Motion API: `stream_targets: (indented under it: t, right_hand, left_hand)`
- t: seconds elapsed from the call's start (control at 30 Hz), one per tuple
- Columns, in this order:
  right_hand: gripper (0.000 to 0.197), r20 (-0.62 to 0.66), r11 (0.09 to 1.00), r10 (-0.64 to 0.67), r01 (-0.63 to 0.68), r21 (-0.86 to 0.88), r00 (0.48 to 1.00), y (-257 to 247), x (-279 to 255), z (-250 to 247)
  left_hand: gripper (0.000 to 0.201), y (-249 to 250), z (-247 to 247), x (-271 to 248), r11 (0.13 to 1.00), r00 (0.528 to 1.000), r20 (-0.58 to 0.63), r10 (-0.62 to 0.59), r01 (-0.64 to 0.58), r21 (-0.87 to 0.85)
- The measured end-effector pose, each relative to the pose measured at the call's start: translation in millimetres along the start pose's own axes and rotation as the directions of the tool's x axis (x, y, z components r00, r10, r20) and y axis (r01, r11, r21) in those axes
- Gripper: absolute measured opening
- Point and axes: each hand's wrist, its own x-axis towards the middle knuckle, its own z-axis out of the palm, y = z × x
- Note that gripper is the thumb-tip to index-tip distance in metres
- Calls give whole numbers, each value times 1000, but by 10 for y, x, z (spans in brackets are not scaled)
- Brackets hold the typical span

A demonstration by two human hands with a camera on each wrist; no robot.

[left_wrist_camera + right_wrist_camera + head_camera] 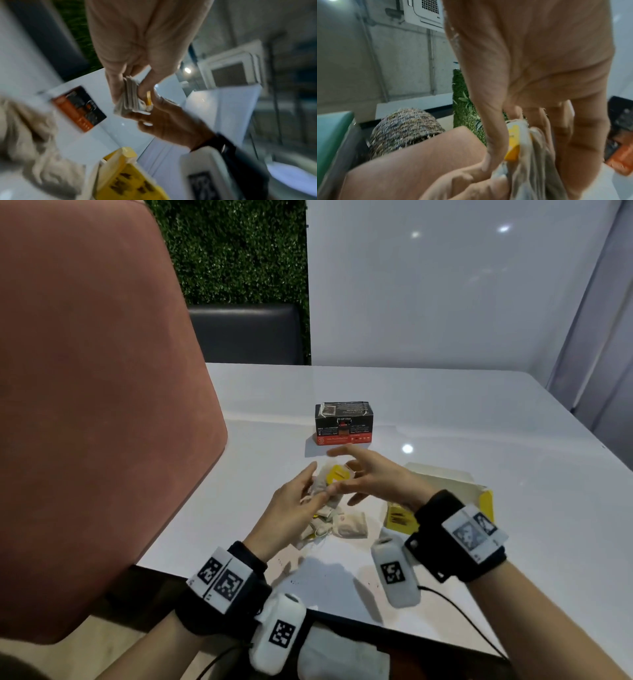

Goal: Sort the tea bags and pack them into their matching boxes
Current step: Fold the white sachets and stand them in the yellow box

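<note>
Both hands are raised just above the desk [445, 412], meeting over a stack of tea bags [129, 97] with yellow tags. The left hand [291, 508] holds the stack, thumb on one face and fingers [113, 86] on the other, so the bags stand on edge between them. The right hand [373, 477] comes in from the yellow box's side; its thumb and lower fingers pinch the stack's tagged end, while its upper fingers are spread loose.

The yellow box [479, 501] lies open just beside the right wrist, on the near side of it, its mouth hidden under the arm. So I judge the stack's matching box is nearest the right hand, which would have to carry the bags back toward the person and to that side, turning them so their flat faces line up with the opening.

A loose pile of tea bags [342, 525] lies on the desk between the left hand and the yellow box, partly in that path. The black and red box [343, 422] stands closed beyond the yellow box, well clear. A pink chair back [102, 405] stands farther off, beyond the left hand.
</note>
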Motion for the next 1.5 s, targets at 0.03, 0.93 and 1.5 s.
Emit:
stream_targets:
  t: [0.03, 0.93, 1.5]
  right_hand:
    - [54, 25, 999, -26, 27, -32, 999, -16, -4, -80]
    - [26, 232, -16, -39, 231, -973, 972, 744, -416, -1154]
    - [30, 184, 208, -151, 213, -955, 971, 938, -155, -763]
  left_hand:
    - [55, 60, 23, 12, 996, 999, -5, 33, -33, 77]
    - [135, 173, 952, 1053, 899, 817, 560, -140, -132, 418]
    - [128, 140, 917, 1024, 969, 797, 594, -106, -51, 241]
